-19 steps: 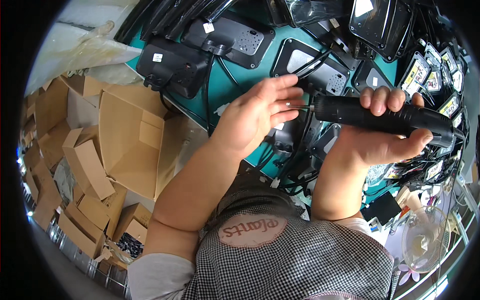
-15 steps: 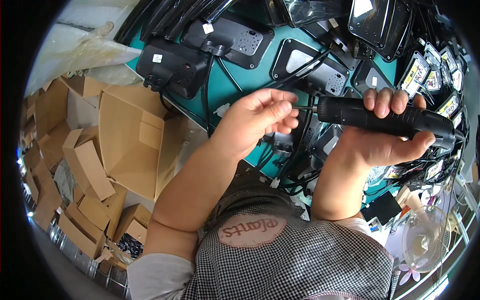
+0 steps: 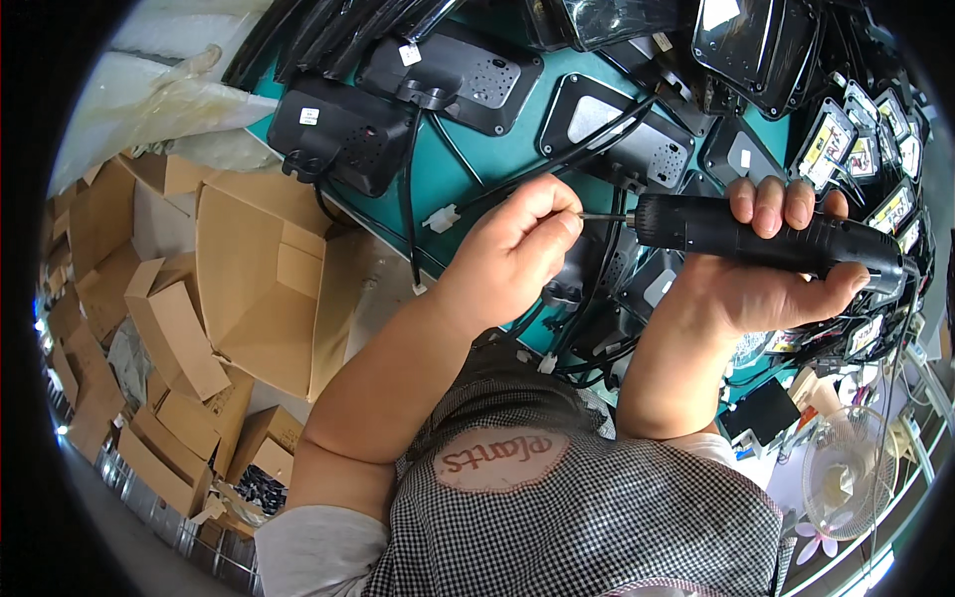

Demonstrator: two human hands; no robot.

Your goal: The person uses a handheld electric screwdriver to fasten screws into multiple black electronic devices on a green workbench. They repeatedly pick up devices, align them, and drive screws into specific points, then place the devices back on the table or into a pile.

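A black electric screwdriver (image 3: pixel 736 231) lies level across my right hand (image 3: pixel 761 284), bit pointing left. The fingers of that hand wrap over the body from above, with the thumb beneath its rear end. My left hand (image 3: pixel 517 254) is closed in a pinch at the tip of the thin metal bit (image 3: pixel 604 216). Whatever sits between those fingertips is too small or hidden to make out. Beneath both hands, on the green table, lie black plastic housings with cables, one with a silver plate (image 3: pixel 617 129) and another with a white label (image 3: pixel 343 134).
Open cardboard boxes (image 3: pixel 261 284) stand at the left, below the green tabletop (image 3: pixel 398 224). Dark plastic-wrapped parts (image 3: pixel 617 22) pile up at the back. Several small panels with coloured labels (image 3: pixel 828 144) crowd the right side. A fan (image 3: pixel 846 473) stands lower right.
My left fingers have curled into a tighter pinch at the bit's tip. The screwdriver and my right hand have hardly moved.
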